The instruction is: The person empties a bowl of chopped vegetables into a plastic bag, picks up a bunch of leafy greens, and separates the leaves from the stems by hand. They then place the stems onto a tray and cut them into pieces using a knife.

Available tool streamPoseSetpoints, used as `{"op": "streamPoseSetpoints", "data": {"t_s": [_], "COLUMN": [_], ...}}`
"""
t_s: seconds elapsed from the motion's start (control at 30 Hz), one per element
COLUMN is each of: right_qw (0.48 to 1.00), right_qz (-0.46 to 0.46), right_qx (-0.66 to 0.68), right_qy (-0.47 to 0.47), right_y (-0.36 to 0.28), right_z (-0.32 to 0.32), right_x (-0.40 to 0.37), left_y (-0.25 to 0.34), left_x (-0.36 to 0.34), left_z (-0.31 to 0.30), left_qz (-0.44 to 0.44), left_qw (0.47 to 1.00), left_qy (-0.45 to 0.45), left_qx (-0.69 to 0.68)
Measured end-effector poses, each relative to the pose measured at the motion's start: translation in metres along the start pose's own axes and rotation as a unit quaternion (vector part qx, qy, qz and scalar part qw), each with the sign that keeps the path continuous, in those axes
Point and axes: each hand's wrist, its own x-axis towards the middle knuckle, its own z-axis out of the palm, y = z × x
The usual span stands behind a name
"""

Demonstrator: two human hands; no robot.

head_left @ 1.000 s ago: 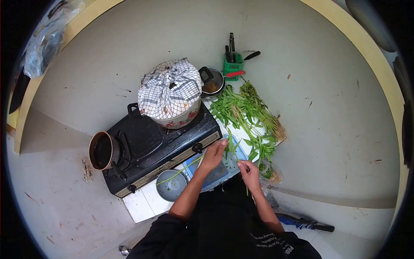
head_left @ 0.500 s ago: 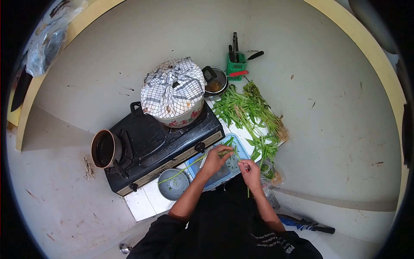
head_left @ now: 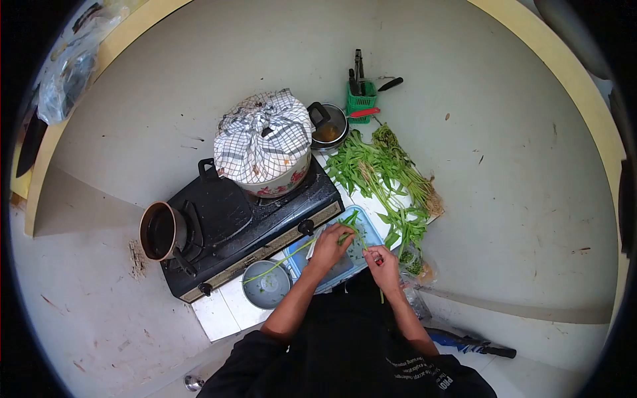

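Observation:
Over a blue tray (head_left: 375, 233) with bits of green in it, my left hand (head_left: 332, 245) is closed on green stems, and one long stem trails from it leftward across a grey bowl (head_left: 267, 284). To its right, my right hand (head_left: 383, 264) is closed on a thin green stem that hangs down below the fingers. Something small and red shows between the fingers of that hand, too small to name. Leafy greens (head_left: 363, 169) with long stems and roots lie on white tiles beyond the tray.
A black stove (head_left: 225, 229) carries a cloth-topped pot (head_left: 265, 142) and a brown saucepan (head_left: 162, 231). Behind the greens are a lidded pan (head_left: 330, 127) and a green utensil basket (head_left: 361, 101). A blue and black folded item (head_left: 471, 343) lies at lower right.
The fingers of my right hand have turned slightly, and the small red thing now shows between them. My left hand has shifted a little with its stems.

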Motion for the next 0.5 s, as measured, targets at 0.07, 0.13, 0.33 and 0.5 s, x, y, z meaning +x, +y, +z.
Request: {"op": "streamPoseSetpoints", "data": {"t_s": [0.07,0.13,0.33,0.5], "right_qw": [1.0,1.0,0.999,0.999], "right_qz": [0.005,0.008,-0.031,-0.023], "right_qx": [-0.001,-0.001,-0.015,-0.023], "right_qy": [0.003,0.003,-0.003,0.002], "right_y": [0.003,0.006,0.011,-0.003], "right_z": [0.0,0.0,0.001,0.004], "right_x": [0.0,0.0,-0.001,0.002], "left_y": [-0.001,-0.001,0.002,-0.007], "left_x": [0.001,0.0,0.0,0.0], "left_z": [0.003,0.003,0.006,0.023], "left_qz": [0.001,0.0,0.019,0.021], "left_qw": [1.0,1.0,0.991,0.981], "left_qy": [-0.007,-0.01,0.0,0.043], "left_qx": [-0.016,-0.015,0.132,0.187]}}
